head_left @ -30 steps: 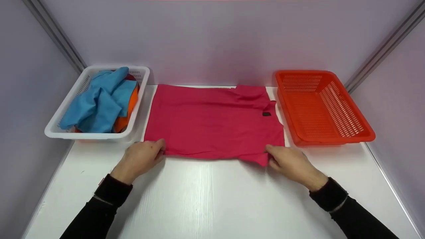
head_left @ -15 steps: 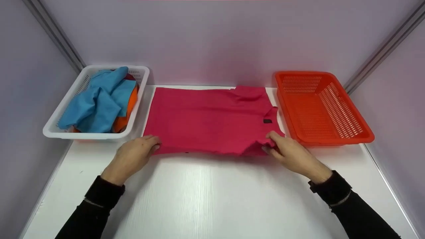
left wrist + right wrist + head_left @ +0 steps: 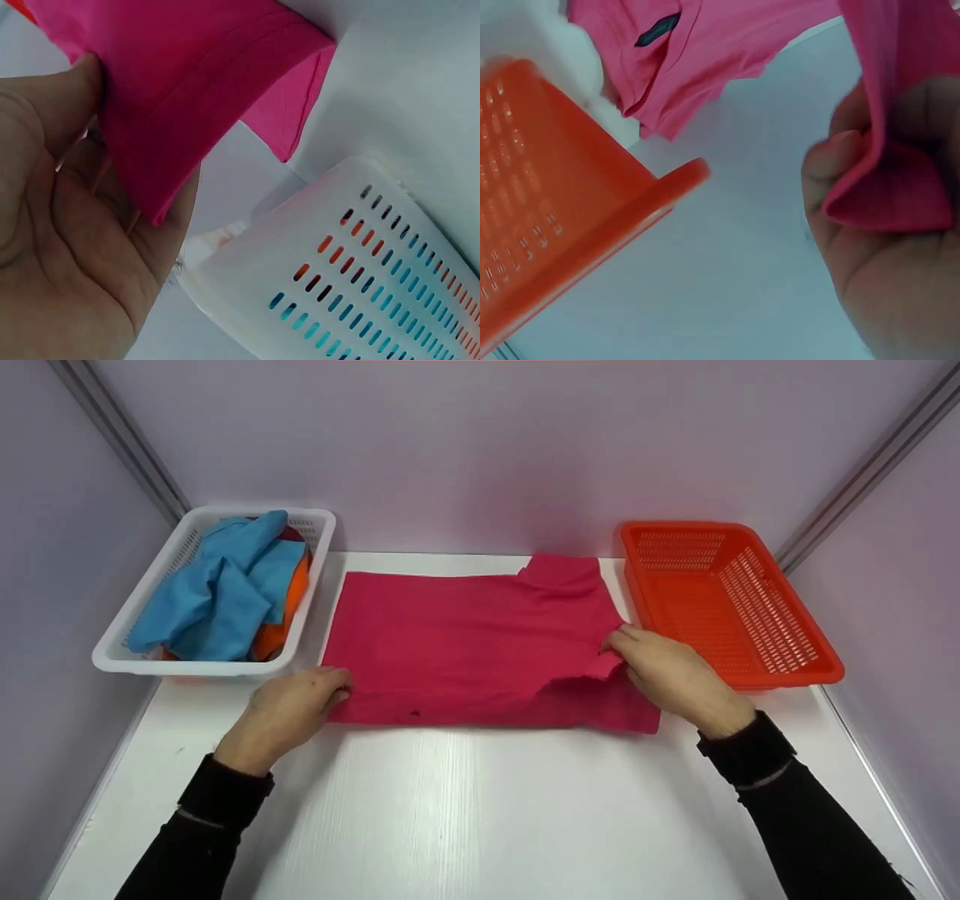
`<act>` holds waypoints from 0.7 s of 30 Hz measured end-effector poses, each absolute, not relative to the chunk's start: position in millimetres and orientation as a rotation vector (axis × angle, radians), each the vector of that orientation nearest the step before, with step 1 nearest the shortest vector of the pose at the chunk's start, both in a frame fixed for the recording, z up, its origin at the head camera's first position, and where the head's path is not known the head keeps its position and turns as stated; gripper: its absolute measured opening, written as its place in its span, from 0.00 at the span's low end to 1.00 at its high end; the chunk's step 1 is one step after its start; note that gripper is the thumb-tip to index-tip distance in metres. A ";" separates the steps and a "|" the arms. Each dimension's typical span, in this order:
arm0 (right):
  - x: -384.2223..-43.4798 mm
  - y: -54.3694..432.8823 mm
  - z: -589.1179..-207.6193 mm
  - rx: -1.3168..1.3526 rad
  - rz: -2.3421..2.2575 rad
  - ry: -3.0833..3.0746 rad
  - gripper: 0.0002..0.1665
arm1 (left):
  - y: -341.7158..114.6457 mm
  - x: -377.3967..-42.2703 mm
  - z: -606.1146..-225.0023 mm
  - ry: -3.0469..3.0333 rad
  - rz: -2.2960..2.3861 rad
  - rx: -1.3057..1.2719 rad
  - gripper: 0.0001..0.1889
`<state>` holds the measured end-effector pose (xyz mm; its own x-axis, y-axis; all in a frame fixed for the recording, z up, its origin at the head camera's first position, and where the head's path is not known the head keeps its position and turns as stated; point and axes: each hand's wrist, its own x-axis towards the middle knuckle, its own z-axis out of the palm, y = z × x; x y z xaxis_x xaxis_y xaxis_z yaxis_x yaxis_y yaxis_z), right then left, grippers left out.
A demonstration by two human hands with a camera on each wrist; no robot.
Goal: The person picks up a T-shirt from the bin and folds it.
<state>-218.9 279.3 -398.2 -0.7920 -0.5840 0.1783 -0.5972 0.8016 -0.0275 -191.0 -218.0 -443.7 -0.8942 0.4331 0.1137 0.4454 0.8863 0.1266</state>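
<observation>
A pink T-shirt (image 3: 450,630) lies spread sideways on the white table, its hem end at the left and its neck end at the right. At the near left corner my left hand (image 3: 289,716) pinches the hem between thumb and fingers; the left wrist view shows the stitched hem (image 3: 217,82) hanging raised from that grip. My right hand (image 3: 675,675) pinches a raised bit of the near right part, and the cloth bunches under it. In the right wrist view a dark label (image 3: 658,30) shows at the neckline; the head view does not show it.
A white basket (image 3: 112,656) with blue, orange and dark red cloths stands at the back left. An orange-red perforated basket (image 3: 821,664) stands at the back right, close to my right hand. Walls enclose the back and both sides.
My right hand has moved away from me with the pinched cloth, and a lower layer now shows along the near edge. My left hand has shifted slightly left. The shirt's far left edge has come nearer.
</observation>
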 end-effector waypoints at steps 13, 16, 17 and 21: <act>-287.7 255.4 -414.9 0.652 -0.177 -2.655 0.14 | -206.0 -213.7 -452.6 -2.965 -0.030 -0.618 0.12; -294.5 248.1 -421.3 0.574 -0.126 -2.593 0.16 | -202.4 -215.8 -456.1 -2.976 0.057 -0.600 0.19; -295.4 245.8 -423.9 0.553 -0.100 -2.578 0.16 | -201.1 -216.4 -457.5 -2.982 0.081 -0.596 0.21; -291.0 239.6 -438.3 0.569 -0.012 -2.577 0.16 | -196.0 -217.2 -463.3 -2.983 0.072 -0.618 0.29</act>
<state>-291.0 239.6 -438.3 -0.7891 -0.3970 0.4687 -0.3928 0.9128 0.1119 -217.2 -196.0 -463.3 -0.9134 0.3986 0.0827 0.3941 0.9167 -0.0654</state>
